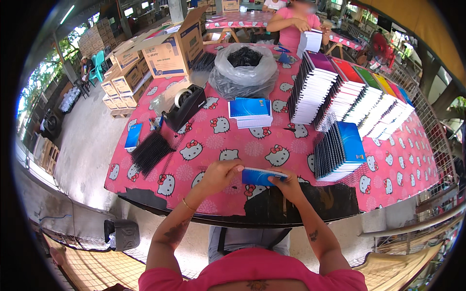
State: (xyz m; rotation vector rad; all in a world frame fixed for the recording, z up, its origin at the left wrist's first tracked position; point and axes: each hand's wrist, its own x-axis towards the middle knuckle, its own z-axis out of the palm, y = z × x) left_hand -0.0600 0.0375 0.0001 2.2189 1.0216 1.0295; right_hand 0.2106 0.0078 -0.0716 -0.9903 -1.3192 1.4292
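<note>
Close to the table's front edge, my right hand grips a small blue-covered notebook, its thumb pressed on the cover. My left hand is closed in a pinch at the notebook's left end; whatever its fingertips hold is too small to make out. Left of it lies a pile of black spiral binding coils, beside another blue notebook. Straight ahead sits a short stack of blue covers and white pages. A stack of spiral-bound blue notebooks stands to the right of my right hand.
A black tape dispenser stands at the left, and a plastic bag of black coils further back. Tall stacks of colourful notebooks fill the right side. Cardboard boxes stand far left. Across the table, a person handles white pages.
</note>
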